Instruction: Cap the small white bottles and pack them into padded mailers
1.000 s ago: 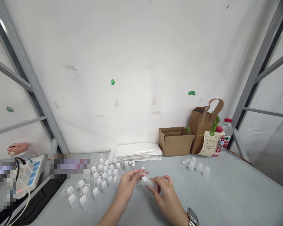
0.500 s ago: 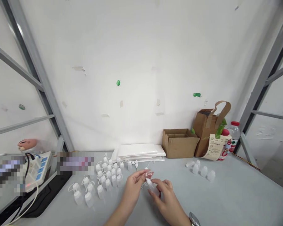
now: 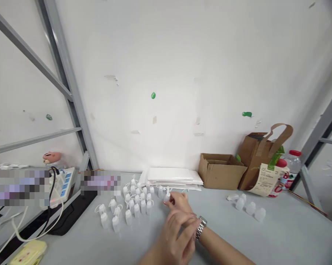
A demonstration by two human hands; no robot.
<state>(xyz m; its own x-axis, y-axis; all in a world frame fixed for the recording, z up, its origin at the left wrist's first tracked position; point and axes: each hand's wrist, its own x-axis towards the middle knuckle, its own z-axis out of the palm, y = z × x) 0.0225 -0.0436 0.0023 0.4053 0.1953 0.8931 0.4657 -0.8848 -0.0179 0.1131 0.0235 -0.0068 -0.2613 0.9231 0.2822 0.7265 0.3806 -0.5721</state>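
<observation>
White wall; grey counter; one paper bag; one cardboard box; one receipt, print illegible; left hand, grip indeterminable; right hand, grip clamped on one squeeze bottle beside the capped group; four upright uncapped bottles.

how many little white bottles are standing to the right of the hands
4: the back bottle, the front-left bottle overlapping it, the middle bottle and the far-right bottle. More could be hidden behind.

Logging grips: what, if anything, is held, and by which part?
The right hand pinches a small bottle by its lower body; for the left hand, I cannot tell.
</observation>
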